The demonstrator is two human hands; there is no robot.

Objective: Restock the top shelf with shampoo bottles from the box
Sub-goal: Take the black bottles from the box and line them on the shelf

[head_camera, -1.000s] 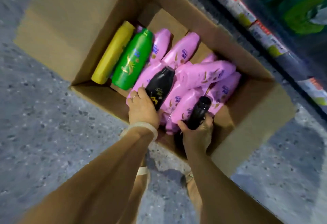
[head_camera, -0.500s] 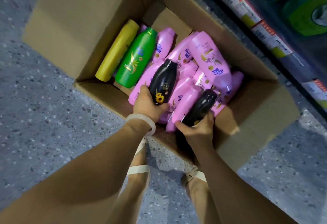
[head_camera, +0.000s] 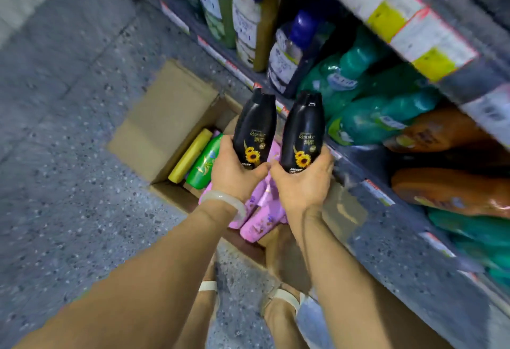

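Note:
My left hand (head_camera: 233, 172) grips the base of a black shampoo bottle (head_camera: 255, 126) with a sunflower label, held upright. My right hand (head_camera: 302, 180) grips a second, matching black bottle (head_camera: 303, 128) beside it. Both bottles are raised above the open cardboard box (head_camera: 154, 125) on the floor. Inside the box lie a yellow bottle (head_camera: 190, 155), a green bottle (head_camera: 205, 165) and several pink bottles (head_camera: 262, 210), partly hidden by my hands and forearms. The top shelf is out of view.
Store shelves (head_camera: 430, 81) with price tags run along the right. They hold tall bottles with blue caps (head_camera: 300, 31), teal refill pouches (head_camera: 367, 111) and orange pouches (head_camera: 452, 188). Grey speckled floor (head_camera: 69, 155) lies to the left. My sandalled feet (head_camera: 281, 301) stand below the box.
Both hands have lifted the two black bottles out of the box and turned them upright. The view has swung up from the box toward the shelves.

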